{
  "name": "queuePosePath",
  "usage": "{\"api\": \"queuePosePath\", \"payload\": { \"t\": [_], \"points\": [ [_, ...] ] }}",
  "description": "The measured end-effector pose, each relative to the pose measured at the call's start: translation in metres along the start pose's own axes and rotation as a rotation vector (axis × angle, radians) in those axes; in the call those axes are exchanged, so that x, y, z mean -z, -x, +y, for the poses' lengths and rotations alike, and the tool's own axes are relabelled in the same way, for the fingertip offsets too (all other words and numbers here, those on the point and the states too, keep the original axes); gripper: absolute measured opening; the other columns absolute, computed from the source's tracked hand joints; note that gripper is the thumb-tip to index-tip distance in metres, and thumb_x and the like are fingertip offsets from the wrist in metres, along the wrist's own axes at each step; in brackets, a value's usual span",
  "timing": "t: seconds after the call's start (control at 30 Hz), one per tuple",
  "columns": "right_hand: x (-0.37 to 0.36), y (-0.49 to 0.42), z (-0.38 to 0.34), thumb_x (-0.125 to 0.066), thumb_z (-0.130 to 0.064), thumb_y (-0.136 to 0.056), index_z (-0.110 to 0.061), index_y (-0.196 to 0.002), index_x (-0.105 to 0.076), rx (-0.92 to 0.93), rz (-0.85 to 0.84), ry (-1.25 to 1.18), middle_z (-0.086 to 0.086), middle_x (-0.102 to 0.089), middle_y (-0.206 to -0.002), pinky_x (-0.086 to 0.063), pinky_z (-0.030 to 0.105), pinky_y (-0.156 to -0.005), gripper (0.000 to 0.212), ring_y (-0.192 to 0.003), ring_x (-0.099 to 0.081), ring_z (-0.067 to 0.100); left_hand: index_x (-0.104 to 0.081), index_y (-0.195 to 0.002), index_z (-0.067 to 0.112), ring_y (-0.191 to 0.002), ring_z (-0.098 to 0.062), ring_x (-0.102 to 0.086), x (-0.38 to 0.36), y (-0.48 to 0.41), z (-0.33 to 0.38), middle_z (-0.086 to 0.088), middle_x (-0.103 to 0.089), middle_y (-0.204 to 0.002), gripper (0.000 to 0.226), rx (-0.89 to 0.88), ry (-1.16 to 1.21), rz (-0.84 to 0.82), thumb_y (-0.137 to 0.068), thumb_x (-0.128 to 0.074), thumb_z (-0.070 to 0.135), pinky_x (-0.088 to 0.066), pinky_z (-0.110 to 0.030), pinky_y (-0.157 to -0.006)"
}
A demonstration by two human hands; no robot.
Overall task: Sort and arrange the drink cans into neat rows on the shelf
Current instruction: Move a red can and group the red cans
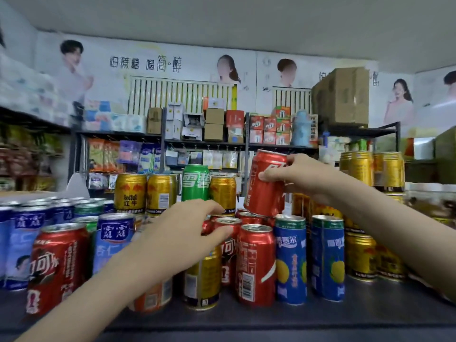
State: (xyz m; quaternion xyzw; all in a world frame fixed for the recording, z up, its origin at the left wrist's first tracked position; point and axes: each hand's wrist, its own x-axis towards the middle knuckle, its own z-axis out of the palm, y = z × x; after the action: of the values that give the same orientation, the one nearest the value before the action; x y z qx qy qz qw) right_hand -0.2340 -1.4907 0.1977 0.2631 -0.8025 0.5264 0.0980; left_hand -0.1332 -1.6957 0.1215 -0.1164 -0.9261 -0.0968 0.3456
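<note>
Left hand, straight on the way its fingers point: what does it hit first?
Probably the middle red can right ahead of the left hand; thumb looks nearly on its rim, depth unclear.

Much of an orange can [153, 297] and the top of a gold can [202, 280] are covered by the left hand [180, 233], and whether its fingers are closed on the red can [229, 221] behind them cannot be told. The label of the raised cola can [265, 191] is partly masked by the right hand [293, 178]. Both forearms are cut off (the left at the bottom edge, the right at the right edge). A blue can [3, 243] is sliced by the left edge. The stacked gold cans [367, 257] are partly hidden behind the right forearm, and the packets [29, 154] at the far left are blurred beyond reading.
</note>
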Motion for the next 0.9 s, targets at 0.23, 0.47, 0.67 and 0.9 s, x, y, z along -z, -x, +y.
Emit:
{"api": "queuePosePath", "payload": {
  "t": [0.23,0.47,0.67,0.9],
  "points": [
    [-0.005,-0.027,0.008,-0.077,-0.015,-0.075,-0.009,-0.115,-0.055,-0.026,-0.093,0.051,0.009,-0.068,-0.107,-0.054,0.031,-0.076,0.047,-0.096,-0.065,0.021,-0.049,-0.13,0.035,-0.113,0.003,-0.049,-0.015,-0.017,0.003,0.02,-0.054,-0.127,0.049,-0.01,0.009,-0.079,-0.087,-0.047,0.058,-0.038,-0.015,-0.09],
    [-0.007,-0.04,0.017,-0.076,-0.012,-0.075,-0.009,-0.121,-0.047,-0.107,-0.2,0.106,0.011,-0.065,-0.109,-0.057,0.034,-0.072,0.054,-0.095,-0.066,0.024,-0.037,-0.14,0.04,-0.126,0.002,-0.039,-0.029,-0.015,0.015,0.02,-0.043,-0.14,0.051,-0.131,-0.008,-0.178,-0.092,-0.045,0.053,-0.026,-0.015,-0.1],
    [-0.002,-0.04,0.024,-0.078,-0.012,-0.071,-0.014,-0.115,-0.05,-0.085,-0.251,0.224,0.008,-0.064,-0.109,-0.055,0.037,-0.085,0.053,-0.1,-0.063,0.024,-0.047,-0.109,0.035,-0.103,0.0,-0.045,-0.036,-0.014,0.02,0.019,-0.057,-0.109,0.03,-0.103,0.021,-0.153,-0.087,-0.052,0.055,-0.016,-0.031,-0.116],
    [0.0,-0.045,0.029,-0.082,-0.026,-0.066,-0.009,-0.117,-0.053,-0.077,-0.322,0.456,0.007,-0.062,-0.113,-0.048,0.038,-0.093,0.061,-0.104,-0.057,0.024,-0.043,-0.097,0.036,-0.109,-0.01,-0.052,-0.039,-0.02,0.021,0.007,-0.059,-0.113,0.027,-0.045,0.052,-0.177,-0.083,-0.057,0.054,-0.037,-0.035,-0.104]
  ]
}}
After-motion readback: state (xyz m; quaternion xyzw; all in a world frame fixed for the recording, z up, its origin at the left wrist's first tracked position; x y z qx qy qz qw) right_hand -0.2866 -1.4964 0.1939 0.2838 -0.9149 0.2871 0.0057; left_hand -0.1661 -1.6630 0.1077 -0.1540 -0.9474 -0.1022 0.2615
